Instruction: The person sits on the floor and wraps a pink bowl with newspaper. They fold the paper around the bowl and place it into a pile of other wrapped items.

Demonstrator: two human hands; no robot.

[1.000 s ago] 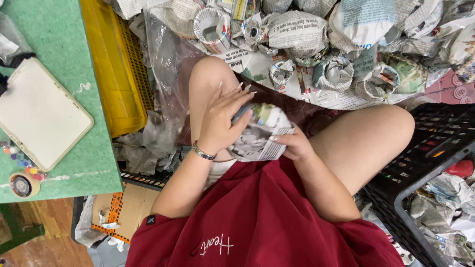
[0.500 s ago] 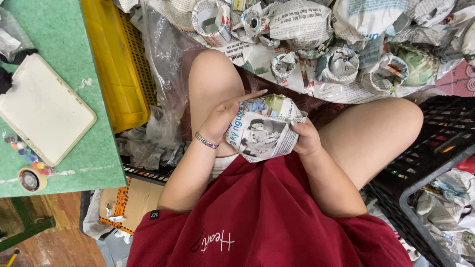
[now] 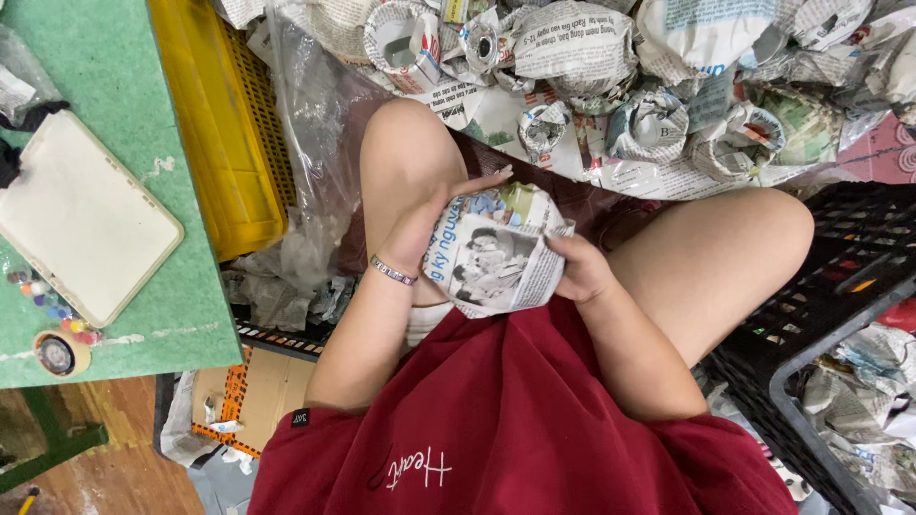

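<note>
Here, a person seated in a dark red shirt (image 3: pixel 506 429) holds a newspaper-wrapped bundle (image 3: pixel 496 250) between both hands, above the lap and between the bare knees. The left hand (image 3: pixel 429 221) cups the bundle's left side, fingers stretched flat over its top edge; a beaded bracelet (image 3: pixel 393 272) circles that wrist. The right hand (image 3: pixel 577 270) grips the bundle's right side, fingers curled onto the paper's loose, creased edge. The bundle is rounded and bulky, its wrapping a sheet of newsprint with black-and-white photographs facing the camera, a colour patch of green and blue near the top, and folds gathered toward the right. What lies inside is hidden.

Ahead of the knees, a heap of similar newspaper-wrapped bundles (image 3: pixel 658 124) lies on more newsprint. A yellow plastic crate (image 3: pixel 219 124) and crumpled clear plastic sheeting (image 3: pixel 305 143) sit to the left, beside a green surface (image 3: pixel 105 76) carrying a white tablet-like board (image 3: pixel 81 215) and a roll of tape (image 3: pixel 59 353). A black plastic crate (image 3: pixel 840 315) stands to the right.
</note>
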